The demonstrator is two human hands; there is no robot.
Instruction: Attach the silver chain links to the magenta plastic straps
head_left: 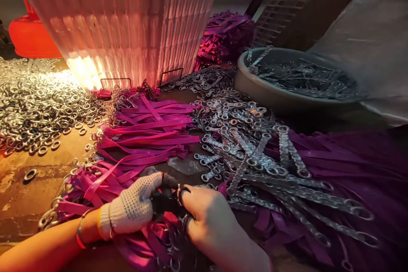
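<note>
My left hand (134, 204), in a white dotted work glove, is closed at the lower middle, its fingertips at a dark thing (165, 199) between both hands. Close beside it my right hand (207, 216), bare, has its fingers curled in against the same dark thing. Shadow and my fingers hide what it is. Just below the hands lie a magenta strap with a buckle (158, 230) and some metal rings. Magenta straps (143, 140) with metal ends lie in a row beyond my left hand. To the right of my right hand are silver ring-ended chain strips (287, 191).
Loose metal rings (47, 106) are heaped at the left. A translucent ribbed panel (127, 29) stands behind, with a red container (32, 36) beside it. A grey tub (270, 89) of chain strips stands at back right. Purple straps (350, 165) lie at right.
</note>
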